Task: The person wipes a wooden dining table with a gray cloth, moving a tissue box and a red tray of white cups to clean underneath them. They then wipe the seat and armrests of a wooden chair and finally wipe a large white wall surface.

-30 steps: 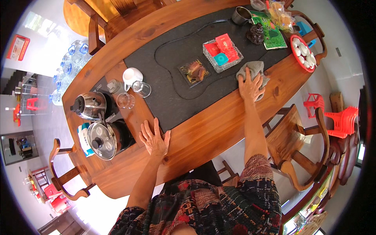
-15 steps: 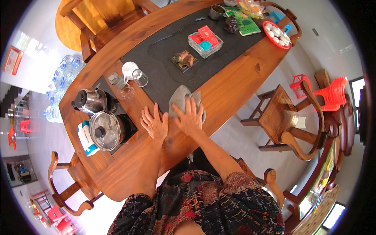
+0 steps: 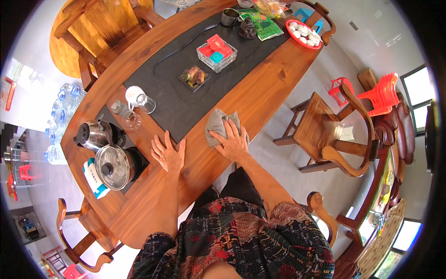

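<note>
My right hand (image 3: 232, 142) presses a crumpled grey cloth (image 3: 215, 124) onto the wooden table (image 3: 260, 88), near its edge on my side. The cloth bunches under and around the fingers. My left hand (image 3: 168, 154) lies open on the wood with fingers spread, beside the near corner of the dark inset slab (image 3: 172, 109). No object is in it. Above it on the table are a clear glass cup (image 3: 132, 120), another clear glass (image 3: 147, 104) lying on its side and a white cup (image 3: 134, 96).
At left stand a steel kettle (image 3: 94, 135), a glass-lidded pot (image 3: 112, 168) and a tissue pack (image 3: 95, 179). The slab holds a small dish (image 3: 194, 78), a glass box (image 3: 217, 56) and a dark figurine (image 3: 246, 29). A red plate (image 3: 316, 46) of white cups sits far right; a wooden chair (image 3: 311, 125) stands right.
The right hand and cloth have moved off the slab's edge onto the bare wood, closer to the table's edge. My left hand has shifted left. The view has turned a little.
</note>
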Motion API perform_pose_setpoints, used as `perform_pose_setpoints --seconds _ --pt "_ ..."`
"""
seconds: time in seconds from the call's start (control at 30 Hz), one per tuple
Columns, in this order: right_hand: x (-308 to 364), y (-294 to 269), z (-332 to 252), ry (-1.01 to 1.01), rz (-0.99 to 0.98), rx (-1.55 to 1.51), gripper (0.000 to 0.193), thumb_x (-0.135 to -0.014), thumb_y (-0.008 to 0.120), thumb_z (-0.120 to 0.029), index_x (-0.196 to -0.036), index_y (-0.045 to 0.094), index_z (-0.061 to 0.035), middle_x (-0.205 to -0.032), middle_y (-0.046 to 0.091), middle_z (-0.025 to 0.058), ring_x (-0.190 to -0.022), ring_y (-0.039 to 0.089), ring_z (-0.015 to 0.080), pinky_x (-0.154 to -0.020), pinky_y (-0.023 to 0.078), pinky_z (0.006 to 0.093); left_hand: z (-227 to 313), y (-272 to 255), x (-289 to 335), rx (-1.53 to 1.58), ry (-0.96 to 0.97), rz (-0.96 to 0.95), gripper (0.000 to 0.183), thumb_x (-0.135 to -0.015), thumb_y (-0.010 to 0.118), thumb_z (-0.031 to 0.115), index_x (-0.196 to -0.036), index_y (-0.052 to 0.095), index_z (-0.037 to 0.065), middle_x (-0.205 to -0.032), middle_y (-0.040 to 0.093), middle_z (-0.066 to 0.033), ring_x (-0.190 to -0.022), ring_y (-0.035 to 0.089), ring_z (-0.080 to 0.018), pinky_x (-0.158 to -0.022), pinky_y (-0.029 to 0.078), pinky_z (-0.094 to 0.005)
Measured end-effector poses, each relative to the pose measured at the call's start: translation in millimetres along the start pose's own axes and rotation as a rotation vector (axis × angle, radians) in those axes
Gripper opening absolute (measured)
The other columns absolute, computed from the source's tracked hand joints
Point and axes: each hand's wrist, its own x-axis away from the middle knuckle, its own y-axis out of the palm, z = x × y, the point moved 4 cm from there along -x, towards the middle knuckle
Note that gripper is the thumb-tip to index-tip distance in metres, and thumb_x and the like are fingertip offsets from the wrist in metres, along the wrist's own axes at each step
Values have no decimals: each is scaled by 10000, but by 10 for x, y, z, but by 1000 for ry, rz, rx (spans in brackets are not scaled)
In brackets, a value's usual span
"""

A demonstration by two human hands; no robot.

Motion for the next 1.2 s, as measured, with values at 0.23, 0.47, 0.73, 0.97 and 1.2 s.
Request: perform_pose_setpoints --seconds 0.23,0.47,0.73,0.97,1.2 --pt "-691 30 922 90 102 68 524 -836 549 -463 -1350 457 -420 -1463 325 117 -1354 296 309 -1053 192 571 70 -14 -46 -85 -94 -188 748 -855 507 609 -1461 300 222 -1522 183 -152 -1427 120 -331 -1148 74 -497" --pt "-1555 -90 1948 99 115 81 527 -818 585 -473 -1329 488 -393 -1447 357 130 -1353 299 306 -1037 216 588 140 -80 -72 -48 -56 -97 718 -795 657 451 -1410 404 182 -1479 272 -161 -1388 216 -359 -1133 140 -509" --pt "-2316 -176 3191 358 29 154 510 -874 516 -514 -1364 449 -388 -1499 297 154 -1397 245 316 -1053 193 612 161 -78 -106 -79 -14 -46 702 -732 706 348 -1355 467 130 -1448 313 -183 -1335 285 -386 -1100 214 -512" --pt "-2021 -367 4471 682 68 249 524 -904 444 -536 -1407 384 -403 -1503 293 160 -1401 243 312 -1048 197 619 210 -61 -121 -99 -10 -40 691 -702 678 275 -1344 474 124 -1445 323 -172 -1315 315 -374 -1088 234 -505" --pt "-1687 -320 4365 741 160 192 507 -913 437 -525 -1401 392 -395 -1501 268 151 -1387 237 330 -1054 168 616 162 -38 -105 -80 1 -36 704 -722 696 315 -1364 460 148 -1448 318 -171 -1328 300 -372 -1091 230 -505"
